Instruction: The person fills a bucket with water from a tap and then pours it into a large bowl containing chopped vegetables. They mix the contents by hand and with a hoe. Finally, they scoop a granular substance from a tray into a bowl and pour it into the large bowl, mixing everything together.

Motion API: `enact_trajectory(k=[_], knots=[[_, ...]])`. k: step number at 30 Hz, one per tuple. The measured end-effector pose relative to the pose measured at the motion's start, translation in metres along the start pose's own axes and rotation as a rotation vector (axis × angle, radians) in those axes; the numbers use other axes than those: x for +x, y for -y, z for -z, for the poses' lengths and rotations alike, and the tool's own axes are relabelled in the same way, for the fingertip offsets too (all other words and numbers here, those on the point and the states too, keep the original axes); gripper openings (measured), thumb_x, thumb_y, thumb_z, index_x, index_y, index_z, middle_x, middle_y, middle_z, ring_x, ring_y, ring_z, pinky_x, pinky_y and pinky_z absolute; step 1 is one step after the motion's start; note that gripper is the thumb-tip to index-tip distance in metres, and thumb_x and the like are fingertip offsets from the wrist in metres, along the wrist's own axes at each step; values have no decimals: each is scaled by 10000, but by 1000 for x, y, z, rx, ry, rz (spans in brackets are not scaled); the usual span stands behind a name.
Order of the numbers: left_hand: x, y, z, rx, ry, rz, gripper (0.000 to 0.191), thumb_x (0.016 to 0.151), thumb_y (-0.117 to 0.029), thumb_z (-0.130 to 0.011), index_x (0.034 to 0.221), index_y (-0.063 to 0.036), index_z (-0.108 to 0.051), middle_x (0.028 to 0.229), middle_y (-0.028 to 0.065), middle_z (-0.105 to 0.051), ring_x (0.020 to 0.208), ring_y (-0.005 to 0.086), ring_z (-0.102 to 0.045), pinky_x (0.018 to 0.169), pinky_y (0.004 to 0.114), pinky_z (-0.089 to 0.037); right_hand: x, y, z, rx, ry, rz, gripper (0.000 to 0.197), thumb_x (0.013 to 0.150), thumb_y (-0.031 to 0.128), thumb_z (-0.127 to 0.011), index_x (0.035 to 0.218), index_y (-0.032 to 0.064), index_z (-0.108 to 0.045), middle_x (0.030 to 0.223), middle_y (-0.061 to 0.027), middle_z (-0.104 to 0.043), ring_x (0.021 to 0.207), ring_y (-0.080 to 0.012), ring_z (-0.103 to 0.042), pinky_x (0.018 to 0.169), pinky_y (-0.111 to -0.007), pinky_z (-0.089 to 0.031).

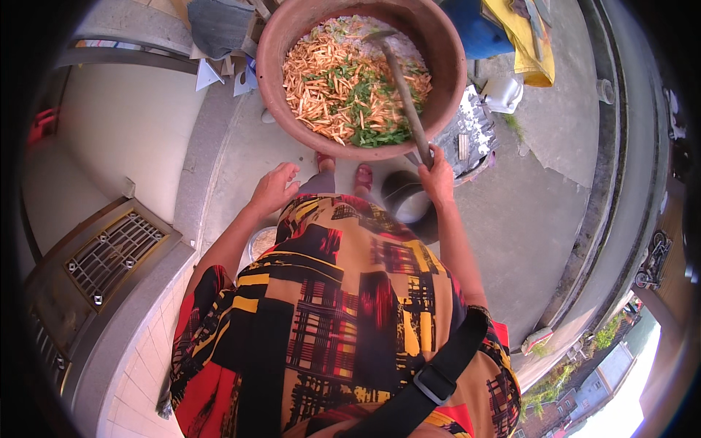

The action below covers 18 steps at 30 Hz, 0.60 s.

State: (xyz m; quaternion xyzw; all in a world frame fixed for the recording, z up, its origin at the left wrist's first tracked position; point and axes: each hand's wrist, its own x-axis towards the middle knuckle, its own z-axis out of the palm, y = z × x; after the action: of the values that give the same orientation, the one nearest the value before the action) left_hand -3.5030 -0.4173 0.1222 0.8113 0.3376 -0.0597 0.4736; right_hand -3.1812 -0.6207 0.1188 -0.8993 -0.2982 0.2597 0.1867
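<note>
A wide reddish clay basin [269, 87] holds orange-brown strips [317, 82], chopped green leaves [378, 137] and a pale, wet-looking mass [402, 46] at its far side. My right hand [437, 176] is closed round the near end of a long-handled metal ladle or spatula [408, 101], which leans across the basin's right rim. Its head lies on the pale mass at the far side. My left hand [278, 189] hangs below and left of the basin, fingers loosely curled and apart from the thumb, touching nothing.
A dark bucket [421, 224] stands on the concrete by my right forearm, and a bowl [260, 241] is partly hidden behind my left side. Beyond the basin are a blue drum [476, 30], a yellow sheet [534, 60] and a white container [503, 94]. A metal door [118, 254] is left.
</note>
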Motion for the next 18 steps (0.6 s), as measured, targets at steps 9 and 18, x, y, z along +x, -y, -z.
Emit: enact_trajectory(k=[9, 18], knots=[[29, 45, 59, -1, -8, 21, 270, 790, -111, -603, 1028, -14, -520, 948, 153, -601, 844, 285, -613, 747, 373, -487, 20, -32, 34, -335, -147, -185, 283, 718, 188, -671, 932, 41, -557, 910, -193, -623, 849, -384, -609, 748, -475, -484], [45, 68, 61, -38, 13, 79, 273, 777, -106, -601, 1016, 7, -532, 882, 160, -608, 768, 277, -617, 707, 357, -500, 20, 0, 48, -415, -229, -190, 355, 722, 239, -665, 1024, 68, -590, 1042, -140, -581, 1026, -328, -535, 856, -458, -436]])
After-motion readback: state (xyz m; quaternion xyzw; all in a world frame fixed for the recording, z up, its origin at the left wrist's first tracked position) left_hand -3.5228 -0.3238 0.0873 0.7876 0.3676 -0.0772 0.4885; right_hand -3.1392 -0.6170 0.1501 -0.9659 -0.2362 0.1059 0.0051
